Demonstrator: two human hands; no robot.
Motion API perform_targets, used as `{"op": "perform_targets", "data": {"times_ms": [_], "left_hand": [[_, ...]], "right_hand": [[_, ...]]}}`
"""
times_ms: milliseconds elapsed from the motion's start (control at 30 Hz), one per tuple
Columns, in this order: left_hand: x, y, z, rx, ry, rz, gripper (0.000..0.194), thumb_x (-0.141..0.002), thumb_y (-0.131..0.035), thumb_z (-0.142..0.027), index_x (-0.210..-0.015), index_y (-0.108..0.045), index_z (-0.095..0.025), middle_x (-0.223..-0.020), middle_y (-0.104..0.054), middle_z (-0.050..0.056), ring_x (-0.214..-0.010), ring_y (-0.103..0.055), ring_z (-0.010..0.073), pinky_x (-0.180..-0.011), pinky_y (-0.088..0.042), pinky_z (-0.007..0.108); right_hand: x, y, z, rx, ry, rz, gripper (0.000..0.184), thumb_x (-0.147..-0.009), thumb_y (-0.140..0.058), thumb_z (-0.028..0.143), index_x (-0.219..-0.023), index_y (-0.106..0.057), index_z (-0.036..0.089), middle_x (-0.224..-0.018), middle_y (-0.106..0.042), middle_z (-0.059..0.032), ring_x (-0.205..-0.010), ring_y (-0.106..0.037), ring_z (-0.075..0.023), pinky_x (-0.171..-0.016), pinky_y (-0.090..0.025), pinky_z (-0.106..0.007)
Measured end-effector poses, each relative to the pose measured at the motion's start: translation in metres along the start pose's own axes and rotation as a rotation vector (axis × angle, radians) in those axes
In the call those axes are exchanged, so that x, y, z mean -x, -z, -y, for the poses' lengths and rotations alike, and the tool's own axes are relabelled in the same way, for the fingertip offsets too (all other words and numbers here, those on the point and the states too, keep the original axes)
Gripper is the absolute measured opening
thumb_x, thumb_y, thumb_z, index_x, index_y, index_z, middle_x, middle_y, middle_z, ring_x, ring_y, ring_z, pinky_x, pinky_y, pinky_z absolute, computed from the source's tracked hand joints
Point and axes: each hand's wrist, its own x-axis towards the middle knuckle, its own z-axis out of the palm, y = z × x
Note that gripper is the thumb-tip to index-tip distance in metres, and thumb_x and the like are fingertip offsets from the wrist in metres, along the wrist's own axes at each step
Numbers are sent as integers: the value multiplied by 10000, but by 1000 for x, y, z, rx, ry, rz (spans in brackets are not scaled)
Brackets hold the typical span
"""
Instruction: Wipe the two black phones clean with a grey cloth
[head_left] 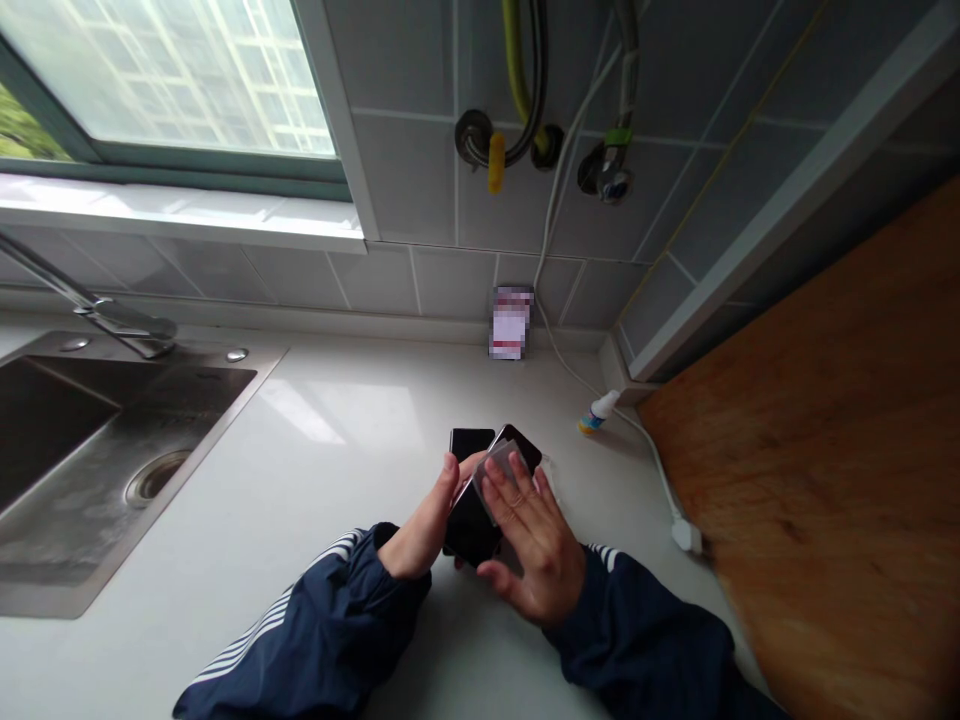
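My left hand (426,525) grips a black phone (472,525) by its left edge, holding it tilted just above the white countertop (315,480). My right hand (534,545) lies over the phone's screen, its fingers pressing a small grey cloth or card (501,462) against the upper part of the glass. A second black phone (470,441) lies flat on the counter just behind the held one. Both sleeves are dark blue with white stripes.
A steel sink (90,470) with its tap (112,318) is set into the counter at left. A white cable (660,480) with a plug runs along the right, beside a small white bottle (598,412). A wooden surface (840,450) fills the right side. Pipes hang on the tiled wall.
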Motion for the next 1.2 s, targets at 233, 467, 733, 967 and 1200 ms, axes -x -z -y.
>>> {"op": "perform_targets", "data": {"times_ms": [233,467,733,967,1200], "left_hand": [[0,-3,-3,-21,5,-61,835,-906,-206,-776,-1505,-428,-238,-783,-650,55,-439,-516,111,-328,-388,195],[2,-5,1,-128,80,17,815,-936,-150,-731,-1559,-316,-233,-790,-686,95,-515,-654,178,-370,-409,192],[4,-11,-6,-174,79,84,802,-943,-138,-719,-1562,-275,-230,-958,-705,155,-595,-717,210,-374,-434,175],[2,-11,-7,-130,67,105,794,-945,-127,-714,-1579,-208,-243,-1068,-692,186,-606,-729,225,-365,-451,183],[-2,-6,2,-14,92,141,806,-939,-117,-723,-1579,-216,-244,-1051,-702,181,-581,-727,227,-349,-470,200]], "right_hand": [[1,2,21,8,172,59,797,-966,-404,635,-1560,-270,121,-1589,-358,-79,-1526,-191,-320,-1260,-31,-523],[-4,1,-5,54,-24,-69,663,-1030,-308,505,-1582,-202,155,-1595,-352,-97,-1525,-206,-299,-1248,-108,-537],[-5,2,-16,31,-124,-141,645,-1034,-308,473,-1584,-200,153,-1613,-311,-127,-1521,-208,-335,-1219,-190,-567],[-4,0,-13,18,-77,-118,673,-1028,-293,525,-1570,-250,129,-1603,-332,-133,-1515,-220,-354,-1222,-173,-565],[0,-1,-15,0,-76,-155,643,-1033,-285,510,-1559,-291,140,-1576,-387,-128,-1503,-260,-352,-1221,-176,-581]]}}
